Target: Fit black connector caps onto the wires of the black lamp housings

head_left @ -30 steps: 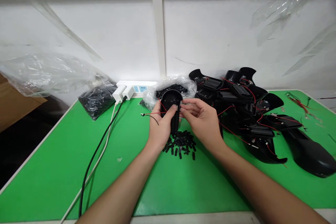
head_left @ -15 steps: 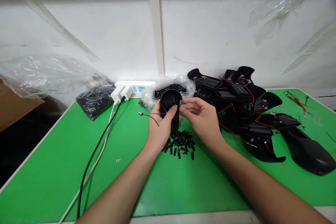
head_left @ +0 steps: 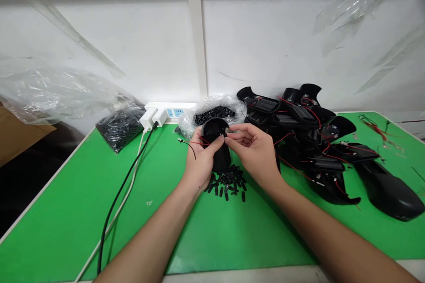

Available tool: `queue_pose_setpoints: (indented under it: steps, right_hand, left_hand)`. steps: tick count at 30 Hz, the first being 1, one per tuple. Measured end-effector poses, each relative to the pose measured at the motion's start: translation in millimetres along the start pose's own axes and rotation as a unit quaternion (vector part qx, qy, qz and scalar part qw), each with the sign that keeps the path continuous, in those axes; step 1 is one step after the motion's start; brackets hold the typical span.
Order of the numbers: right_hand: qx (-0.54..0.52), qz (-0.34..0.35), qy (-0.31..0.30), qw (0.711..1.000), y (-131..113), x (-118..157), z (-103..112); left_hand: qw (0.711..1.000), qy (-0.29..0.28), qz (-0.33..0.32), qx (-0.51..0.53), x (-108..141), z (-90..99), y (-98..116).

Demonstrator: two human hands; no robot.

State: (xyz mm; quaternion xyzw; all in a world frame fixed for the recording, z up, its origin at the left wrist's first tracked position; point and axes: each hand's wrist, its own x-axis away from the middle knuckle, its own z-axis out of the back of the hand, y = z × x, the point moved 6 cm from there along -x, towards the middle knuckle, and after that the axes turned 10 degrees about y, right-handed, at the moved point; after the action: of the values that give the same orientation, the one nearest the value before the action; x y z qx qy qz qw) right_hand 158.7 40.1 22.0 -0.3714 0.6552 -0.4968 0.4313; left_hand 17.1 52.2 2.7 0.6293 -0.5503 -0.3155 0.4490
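- Your left hand (head_left: 201, 155) is closed around a hollow, black plastic shell (head_left: 222, 159) with a rounded, cupped top, its thumb laid over the near side of the opening.
- You have that shell between your two hands, just beyond the scattered heap of small, oblong black pieces (head_left: 232, 177) on the green tabletop (head_left: 265, 239).
- Your right hand (head_left: 255, 143) has its thumb and forefinger drawn together at the shell's right edge, the other fingers curled; whether they pinch a small part or only the edge, you cannot tell from here.
- Thin red and black wires (head_left: 190, 142) trail out past your left fingers, a small connector at their free end. If your grip shifts, they could snag or get pinched under your palm, and a tug could strain their joints.
- Your left thumb covers part of the opening, so something small could sit crooked there unseen.
- If the shell tips or your fingertips slip, a small part could drop among the look-alike pieces in the heap and be hard to pick out.
- Behind the shell, the open clear plastic bag of black bits (head_left: 187, 121) stands close; a forward bump could spill it.
- To your right, the jumbled pile of black shells with red wires (head_left: 295, 119) lies near your hand; a sideways sweep of your wrist could hook a wire.
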Motion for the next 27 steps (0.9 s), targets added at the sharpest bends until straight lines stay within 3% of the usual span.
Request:
queue_pose_setpoints:
  steps: [17,23,27]
  right_hand:
    - [0.016,0.054,-0.011,0.998,-5.9,6.8,-2.0]
    - [0.019,0.072,-0.029,0.997,-11.9,9.6,-5.1]
    - [0.081,0.098,-0.026,0.992,-14.5,9.8,-4.9]
  left_hand:
    - [0.997,-0.032,0.058,0.05,1.8,-6.1,3.4]
    - [0.989,-0.033,0.127,0.073,3.3,-5.3,2.5]
    - [0.984,-0.048,0.149,0.085,1.6,-4.2,6.8]
